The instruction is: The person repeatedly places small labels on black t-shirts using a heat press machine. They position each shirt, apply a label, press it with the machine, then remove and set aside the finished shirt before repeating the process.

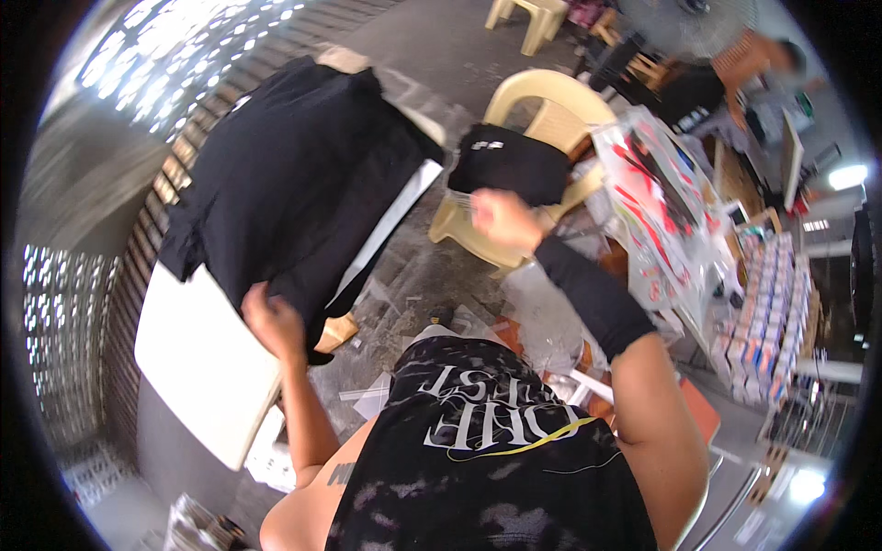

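Note:
A large black cloth garment (310,172) lies spread over a white board (200,358) to my left, its sleeve hanging past the board's side. My left hand (273,320) is against the garment's near edge with bent fingers; whether it pinches the cloth is unclear. A white strip (386,231) runs along the garment's right side. My right hand (506,217), blurred, is above a cream plastic chair (544,103), beside a folded black garment (510,162) with small white marks. Its fingers look curled, but any grip is not visible.
Clear plastic packaging with red print (654,206) covers a surface on the right. Behind it are stacked small boxes (761,317), a fan (689,24) and another person (751,69). Plastic scraps (475,320) litter the floor. A slatted wall (165,186) borders the left.

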